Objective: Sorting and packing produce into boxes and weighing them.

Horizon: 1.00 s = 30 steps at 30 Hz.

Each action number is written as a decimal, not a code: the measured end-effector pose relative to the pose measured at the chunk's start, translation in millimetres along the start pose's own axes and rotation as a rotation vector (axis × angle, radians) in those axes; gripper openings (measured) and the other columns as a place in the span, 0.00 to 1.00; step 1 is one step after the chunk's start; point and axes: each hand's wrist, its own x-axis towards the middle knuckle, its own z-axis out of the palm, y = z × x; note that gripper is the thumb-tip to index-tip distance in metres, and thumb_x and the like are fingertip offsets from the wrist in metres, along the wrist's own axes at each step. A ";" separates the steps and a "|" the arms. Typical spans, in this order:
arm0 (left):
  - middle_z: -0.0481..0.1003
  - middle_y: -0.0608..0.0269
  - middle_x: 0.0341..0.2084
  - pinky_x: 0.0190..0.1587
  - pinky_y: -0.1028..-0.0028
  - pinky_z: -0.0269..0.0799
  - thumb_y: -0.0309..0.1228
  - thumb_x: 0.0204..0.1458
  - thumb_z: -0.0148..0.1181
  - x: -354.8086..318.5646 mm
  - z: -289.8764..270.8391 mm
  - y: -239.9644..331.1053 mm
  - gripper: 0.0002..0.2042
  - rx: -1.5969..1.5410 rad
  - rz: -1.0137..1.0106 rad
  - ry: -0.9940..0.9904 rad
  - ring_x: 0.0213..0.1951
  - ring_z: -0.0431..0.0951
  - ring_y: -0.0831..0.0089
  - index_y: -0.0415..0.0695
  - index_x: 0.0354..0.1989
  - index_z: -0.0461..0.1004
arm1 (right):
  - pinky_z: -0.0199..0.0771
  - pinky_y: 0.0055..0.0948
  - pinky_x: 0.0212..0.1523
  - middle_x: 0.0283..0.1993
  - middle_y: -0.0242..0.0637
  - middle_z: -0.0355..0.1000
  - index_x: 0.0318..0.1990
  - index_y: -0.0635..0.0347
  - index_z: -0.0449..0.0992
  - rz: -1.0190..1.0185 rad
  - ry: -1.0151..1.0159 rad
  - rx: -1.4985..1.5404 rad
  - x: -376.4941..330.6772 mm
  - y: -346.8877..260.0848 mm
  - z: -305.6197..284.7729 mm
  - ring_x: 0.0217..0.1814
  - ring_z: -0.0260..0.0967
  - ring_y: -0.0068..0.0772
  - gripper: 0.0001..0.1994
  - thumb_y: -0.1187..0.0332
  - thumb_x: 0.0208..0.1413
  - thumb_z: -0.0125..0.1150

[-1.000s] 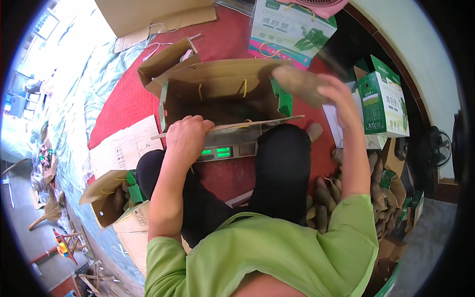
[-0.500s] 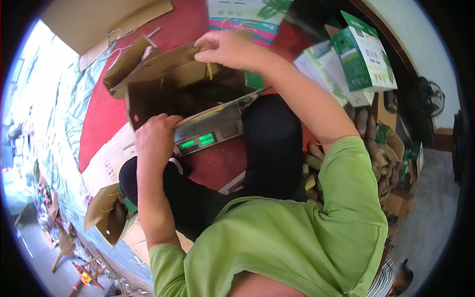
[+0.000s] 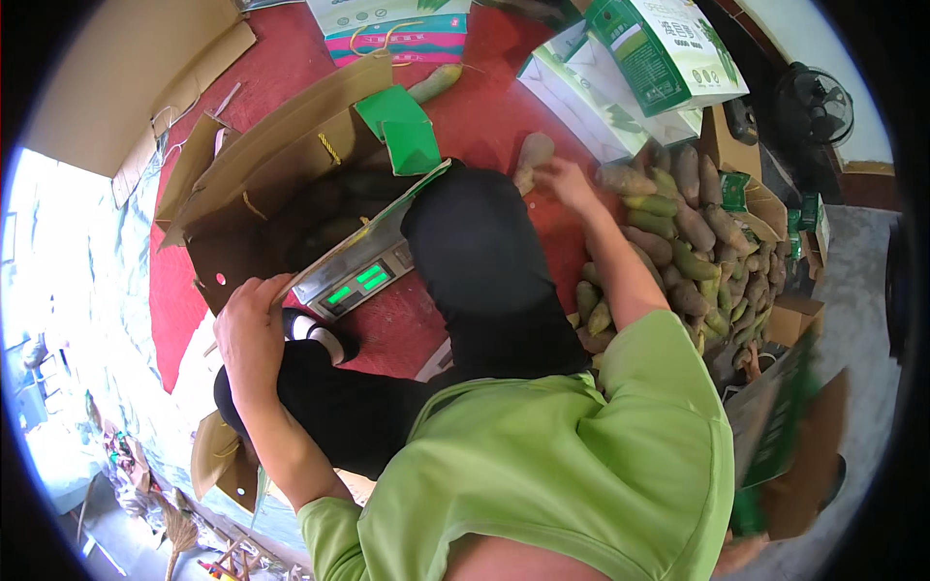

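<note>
A brown cardboard box (image 3: 208, 242), with dark produce in its shaded inside, stands open on a scale (image 3: 354, 281) with a lit green display. My left hand (image 3: 250, 324) grips the box's near left edge, fingers curled over it. A yellow cord and a green end flap (image 3: 402, 131) show at its raised side. On the right, my right hand (image 3: 572, 184) has its fingers closed against the side of a long pale green radish (image 3: 534, 157), over the red floor covering. Part of that grip is hidden. A second radish (image 3: 435, 84) lies beyond the box.
A heap of green radishes (image 3: 693, 232) lies beside my right arm. White and green cartons (image 3: 668, 58) are stacked behind it, near a black fan (image 3: 814, 102). At the lower right, another person's hand (image 3: 741, 554) shows by a blurred green carton (image 3: 790, 450). Flat cardboard (image 3: 107, 87) leans far left.
My right hand has left the box's far edge and moved right to the radish. My left hand stays on the box. A green carton has come into view at the lower right.
</note>
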 end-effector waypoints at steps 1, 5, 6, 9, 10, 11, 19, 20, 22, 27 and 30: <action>0.72 0.58 0.24 0.35 0.61 0.70 0.24 0.46 0.57 -0.6 -1.8 -2.8 0.11 -0.004 -0.031 -0.025 0.33 0.75 0.57 0.49 0.38 0.80 | 0.74 0.30 0.41 0.38 0.39 0.77 0.44 0.64 0.78 0.024 -0.097 -0.056 0.6 29.1 6.3 0.40 0.74 0.31 0.14 0.66 0.52 0.61; 0.72 0.58 0.24 0.35 0.61 0.70 0.23 0.44 0.58 4.7 7.5 -8.8 0.12 -0.082 -0.041 -0.062 0.33 0.75 0.56 0.50 0.38 0.80 | 0.74 0.32 0.35 0.32 0.38 0.76 0.40 0.66 0.78 0.185 -0.135 0.119 -16.9 117.5 42.5 0.35 0.72 0.28 0.13 0.67 0.50 0.64; 0.72 0.58 0.25 0.36 0.61 0.71 0.23 0.43 0.58 5.5 3.9 -7.1 0.13 -0.056 -0.044 -0.080 0.34 0.75 0.56 0.51 0.37 0.80 | 0.73 0.31 0.34 0.31 0.37 0.76 0.38 0.66 0.79 0.245 -0.215 0.348 -22.8 124.6 51.1 0.34 0.72 0.27 0.12 0.66 0.50 0.64; 0.73 0.58 0.25 0.35 0.61 0.70 0.26 0.46 0.58 15.9 12.4 -1.0 0.10 -0.093 -0.017 -0.054 0.34 0.76 0.57 0.50 0.37 0.80 | 0.70 0.27 0.29 0.26 0.33 0.73 0.32 0.66 0.78 -0.316 -0.039 0.041 3.1 182.7 66.7 0.28 0.68 0.22 0.11 0.64 0.53 0.63; 0.73 0.59 0.25 0.36 0.61 0.70 0.27 0.47 0.57 15.6 11.9 0.7 0.09 -0.073 -0.039 -0.079 0.34 0.76 0.57 0.50 0.37 0.80 | 0.69 0.27 0.29 0.26 0.33 0.73 0.32 0.66 0.78 -0.295 -0.053 0.055 0.0 183.4 60.0 0.28 0.68 0.21 0.11 0.64 0.53 0.63; 0.73 0.60 0.24 0.37 0.62 0.71 0.26 0.46 0.57 7.7 6.9 -7.0 0.10 -0.062 -0.051 -0.071 0.34 0.76 0.58 0.50 0.37 0.80 | 0.69 0.27 0.29 0.26 0.32 0.72 0.32 0.66 0.78 -0.283 -0.096 0.086 -9.9 182.5 57.4 0.27 0.67 0.21 0.11 0.64 0.53 0.63; 0.74 0.62 0.26 0.38 0.63 0.72 0.25 0.45 0.54 3.6 6.1 -14.5 0.11 -0.012 -0.014 -0.063 0.36 0.76 0.61 0.51 0.37 0.79 | 0.66 0.25 0.26 0.23 0.29 0.70 0.29 0.64 0.78 -0.177 -0.174 0.119 28.7 119.0 -56.3 0.25 0.65 0.19 0.13 0.62 0.55 0.62; 0.74 0.62 0.27 0.38 0.62 0.72 0.25 0.46 0.56 2.3 6.8 -16.7 0.12 -0.045 0.003 -0.054 0.36 0.76 0.61 0.50 0.39 0.78 | 0.65 0.25 0.26 0.23 0.29 0.70 0.29 0.64 0.77 -0.159 -0.183 0.120 36.5 101.3 -51.6 0.24 0.64 0.19 0.13 0.62 0.55 0.62; 0.74 0.61 0.27 0.38 0.62 0.72 0.25 0.47 0.57 -1.9 7.4 -22.3 0.12 -0.082 0.030 -0.044 0.36 0.76 0.59 0.49 0.41 0.78 | 0.64 0.24 0.25 0.22 0.28 0.69 0.28 0.64 0.77 -0.114 -0.200 0.127 36.9 47.2 -16.9 0.24 0.64 0.18 0.13 0.61 0.55 0.62; 0.74 0.61 0.28 0.38 0.63 0.72 0.25 0.46 0.55 -2.2 4.1 -24.5 0.12 -0.122 0.055 -0.037 0.36 0.76 0.59 0.48 0.40 0.78 | 0.59 0.23 0.22 0.18 0.25 0.67 0.24 0.59 0.75 0.021 -0.060 -0.147 30.8 -122.4 -15.5 0.21 0.61 0.18 0.16 0.58 0.58 0.58; 0.75 0.62 0.29 0.38 0.63 0.73 0.24 0.41 0.56 -4.8 2.0 -25.8 0.15 -0.125 0.085 -0.038 0.36 0.76 0.60 0.47 0.41 0.78 | 0.65 0.20 0.32 0.28 0.27 0.69 0.40 0.61 0.75 -0.242 -0.147 -0.156 32.6 -199.7 -4.3 0.28 0.64 0.19 0.11 0.64 0.56 0.59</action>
